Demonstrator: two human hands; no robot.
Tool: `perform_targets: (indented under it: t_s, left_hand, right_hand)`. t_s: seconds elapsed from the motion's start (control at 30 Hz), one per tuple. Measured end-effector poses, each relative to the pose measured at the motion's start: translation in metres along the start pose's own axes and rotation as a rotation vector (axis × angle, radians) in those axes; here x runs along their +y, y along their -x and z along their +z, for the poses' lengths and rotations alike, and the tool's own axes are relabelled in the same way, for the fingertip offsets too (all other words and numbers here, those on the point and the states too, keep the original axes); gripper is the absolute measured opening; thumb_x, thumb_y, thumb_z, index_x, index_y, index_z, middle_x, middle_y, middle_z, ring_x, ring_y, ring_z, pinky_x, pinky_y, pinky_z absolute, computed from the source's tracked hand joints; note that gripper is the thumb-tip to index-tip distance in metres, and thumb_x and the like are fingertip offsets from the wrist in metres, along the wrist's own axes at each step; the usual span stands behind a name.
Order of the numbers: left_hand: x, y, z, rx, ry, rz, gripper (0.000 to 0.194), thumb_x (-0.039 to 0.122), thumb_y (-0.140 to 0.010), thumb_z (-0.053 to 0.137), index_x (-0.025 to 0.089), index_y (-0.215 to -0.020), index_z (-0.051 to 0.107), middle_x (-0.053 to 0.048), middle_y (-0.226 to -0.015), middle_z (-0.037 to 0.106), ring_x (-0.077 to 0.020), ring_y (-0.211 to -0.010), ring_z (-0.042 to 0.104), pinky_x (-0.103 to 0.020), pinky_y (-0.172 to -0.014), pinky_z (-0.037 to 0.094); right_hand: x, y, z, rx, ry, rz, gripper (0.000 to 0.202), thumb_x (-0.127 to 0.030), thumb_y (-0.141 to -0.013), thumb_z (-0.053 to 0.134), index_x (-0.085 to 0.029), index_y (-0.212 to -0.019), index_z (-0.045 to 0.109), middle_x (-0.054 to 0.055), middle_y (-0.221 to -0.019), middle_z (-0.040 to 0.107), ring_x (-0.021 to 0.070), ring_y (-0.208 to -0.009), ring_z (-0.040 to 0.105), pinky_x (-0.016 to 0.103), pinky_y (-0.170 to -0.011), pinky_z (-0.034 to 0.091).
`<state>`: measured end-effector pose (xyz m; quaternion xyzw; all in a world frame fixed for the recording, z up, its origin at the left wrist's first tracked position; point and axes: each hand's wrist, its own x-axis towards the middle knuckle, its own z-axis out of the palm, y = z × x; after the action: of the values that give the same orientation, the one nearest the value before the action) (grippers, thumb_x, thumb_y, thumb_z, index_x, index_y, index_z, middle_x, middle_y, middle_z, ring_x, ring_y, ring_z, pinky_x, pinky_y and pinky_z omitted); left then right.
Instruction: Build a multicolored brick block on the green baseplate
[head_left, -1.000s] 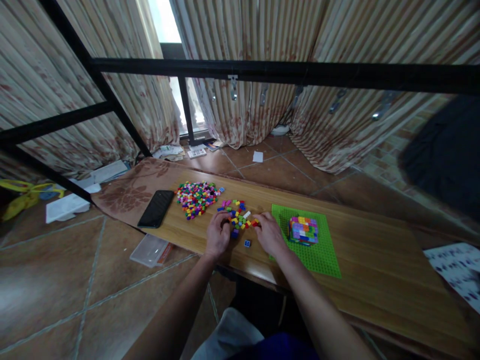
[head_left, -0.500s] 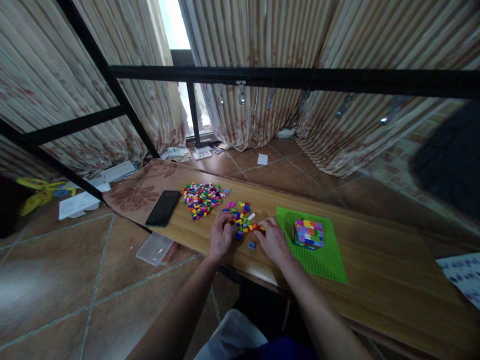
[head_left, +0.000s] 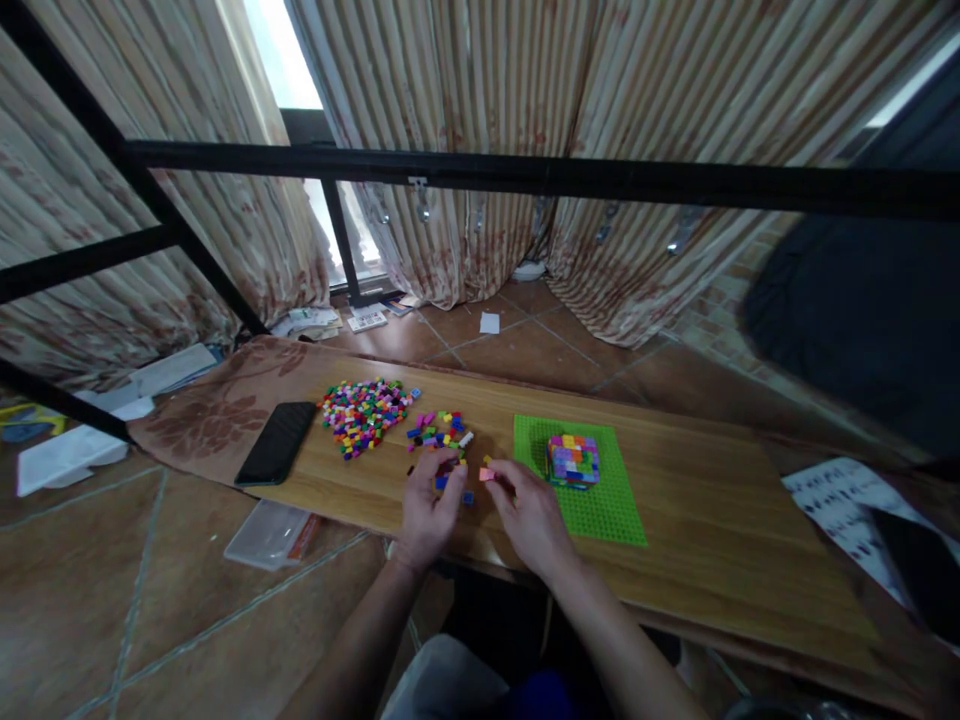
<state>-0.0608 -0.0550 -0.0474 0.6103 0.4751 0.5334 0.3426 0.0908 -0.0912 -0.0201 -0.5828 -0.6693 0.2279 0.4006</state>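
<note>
1. Head view: pinching pink block (head_left: 487, 475) in R hand (head_left: 527, 508) grip, over bench (head_left: 712, 520), left of green plate (head_left: 622, 518).
2. Curled L hand (head_left: 430, 508) by loose blocks (head_left: 439, 437); can't tell if gripping any.
3. Prob. best to pinch by sides, light but firm, w/ top uncovered.
4. Watch blue block (head_left: 468, 498) btwn hands; don't knock.

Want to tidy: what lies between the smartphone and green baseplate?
In the head view: the large brick pile, a smaller brick cluster, the left hand, and the right hand holding a pink brick.
</note>
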Motion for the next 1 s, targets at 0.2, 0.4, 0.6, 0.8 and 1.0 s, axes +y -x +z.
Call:
perform_targets:
  t_s: [0.2, 0.4, 0.6, 0.8, 1.0]
  left_hand:
    - [0.044, 0.004, 0.031, -0.377, 0.325, -0.252, 0.015, 0.03, -0.079, 0.065, 0.017, -0.087, 0.07, -0.004, -0.081, 0.069, -0.0157, -0.075, 0.063, -0.027, -0.072, 0.05]
    - [0.057, 0.009, 0.047, -0.495, 0.316, -0.286, 0.009, 0.022, -0.078, 0.065, 0.017, -0.084, 0.07, -0.003, -0.077, 0.069, -0.0151, -0.072, 0.063, -0.026, -0.071, 0.051]
    - [0.062, 0.021, 0.072, -0.37, 0.337, -0.342, 0.006, 0.017, -0.074, 0.065, 0.018, -0.076, 0.07, -0.002, -0.071, 0.068, -0.0144, -0.067, 0.062, -0.026, -0.066, 0.05]
    - [0.067, 0.019, 0.091, -0.231, 0.469, -0.434, 0.005, 0.018, -0.068, 0.069, 0.019, -0.073, 0.07, 0.0, -0.067, 0.067, -0.0132, -0.06, 0.06, -0.026, -0.061, 0.052]
    - [0.05, 0.001, 0.084, -0.14, 0.632, -0.589, 0.018, 0.026, -0.063, 0.078, 0.017, -0.075, 0.069, 0.002, -0.068, 0.063, -0.0095, -0.061, 0.059, -0.025, -0.065, 0.053]
  right_hand:
    - [0.004, 0.019, -0.028, 0.054, -0.276, 0.16, 0.016, -0.027, -0.085, 0.056, -0.023, -0.096, 0.066, 0.002, -0.091, 0.069, 0.016, -0.083, 0.064, 0.029, -0.078, 0.05]
    - [0.017, 0.032, -0.044, 0.102, -0.516, 0.345, 0.017, -0.033, -0.081, 0.061, -0.021, -0.09, 0.068, 0.001, -0.081, 0.07, 0.016, -0.073, 0.064, 0.029, -0.068, 0.052]
    - [0.017, 0.039, -0.049, 0.235, -0.453, 0.377, 0.016, -0.033, -0.08, 0.06, -0.02, -0.084, 0.068, 0.002, -0.076, 0.07, 0.0161, -0.069, 0.063, 0.028, -0.066, 0.051]
    - [0.022, 0.033, -0.052, 0.415, -0.44, 0.385, 0.018, -0.036, -0.079, 0.061, -0.02, -0.084, 0.068, 0.003, -0.075, 0.07, 0.0161, -0.066, 0.064, 0.029, -0.063, 0.052]
    - [0.044, 0.018, -0.081, 0.488, -0.473, 0.426, 0.021, -0.037, -0.074, 0.067, -0.02, -0.086, 0.069, 0.001, -0.072, 0.069, 0.014, -0.058, 0.062, 0.029, -0.059, 0.052]
